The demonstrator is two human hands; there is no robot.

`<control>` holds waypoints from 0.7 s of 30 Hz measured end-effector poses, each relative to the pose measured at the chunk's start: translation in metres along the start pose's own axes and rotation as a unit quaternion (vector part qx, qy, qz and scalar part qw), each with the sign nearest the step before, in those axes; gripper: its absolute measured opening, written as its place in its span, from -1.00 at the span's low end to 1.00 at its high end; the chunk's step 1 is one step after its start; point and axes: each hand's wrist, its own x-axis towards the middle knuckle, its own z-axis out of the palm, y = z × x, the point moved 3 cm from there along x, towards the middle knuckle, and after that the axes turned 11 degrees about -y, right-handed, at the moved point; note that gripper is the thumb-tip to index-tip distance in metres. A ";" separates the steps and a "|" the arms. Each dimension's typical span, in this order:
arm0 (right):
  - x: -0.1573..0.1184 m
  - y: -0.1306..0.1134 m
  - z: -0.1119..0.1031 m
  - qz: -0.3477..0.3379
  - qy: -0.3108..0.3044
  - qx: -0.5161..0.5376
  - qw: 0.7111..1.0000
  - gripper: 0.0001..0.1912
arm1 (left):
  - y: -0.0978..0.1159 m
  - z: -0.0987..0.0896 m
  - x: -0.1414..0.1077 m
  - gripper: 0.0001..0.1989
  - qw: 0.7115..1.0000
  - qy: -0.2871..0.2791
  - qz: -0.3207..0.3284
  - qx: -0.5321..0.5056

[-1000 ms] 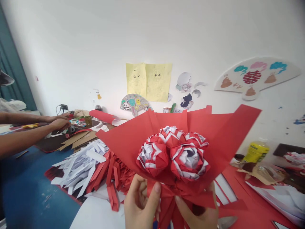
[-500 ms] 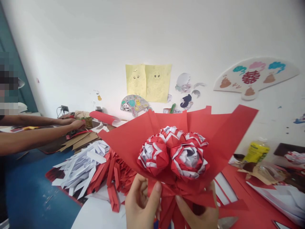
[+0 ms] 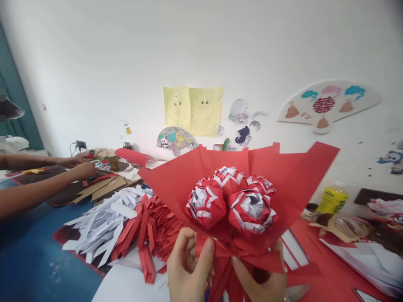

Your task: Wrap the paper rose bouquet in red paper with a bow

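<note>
A bouquet of folded red-and-white paper flowers (image 3: 252, 209) stands upright in front of me, wrapped in red paper (image 3: 292, 176) that flares out behind the blooms. My left hand (image 3: 190, 268) pinches the gathered wrapper at the bouquet's neck, thumb in front and fingers curled behind. Around the lower right side my right hand (image 3: 262, 283) is closed, its thumb pressed on the wrapper's front and most of its fingers hidden behind the paper. Red paper tails hang down between both hands.
Folded white strips (image 3: 103, 218) and red strips (image 3: 157, 226) lie heaped on the left. At far left a co-worker's hands (image 3: 83, 167) are over the table. A yellow bottle (image 3: 332, 199) stands right, near crumpled wrappings. Metal blades (image 3: 297, 292) lie beside my right hand. Paper drawings (image 3: 206, 111) hang on the wall.
The co-worker's hands have drawn back to the left. My view has shifted slightly, while both my hands keep the same hold on the bouquet.
</note>
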 end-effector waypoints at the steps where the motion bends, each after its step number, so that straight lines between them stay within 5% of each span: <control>1: 0.000 0.000 -0.001 0.007 0.006 0.003 1.000 -0.37 | 0.000 0.000 0.000 -0.55 1.000 0.001 0.000 -0.001; 12: 0.008 0.000 -0.002 0.038 0.010 0.042 0.998 -0.34 | -0.004 0.002 0.012 -0.67 0.999 -0.030 0.025 0.033; 21: 0.027 0.030 -0.020 0.022 -0.038 0.063 0.997 -0.11 | -0.011 0.011 0.036 -0.73 0.989 -0.117 0.048 0.083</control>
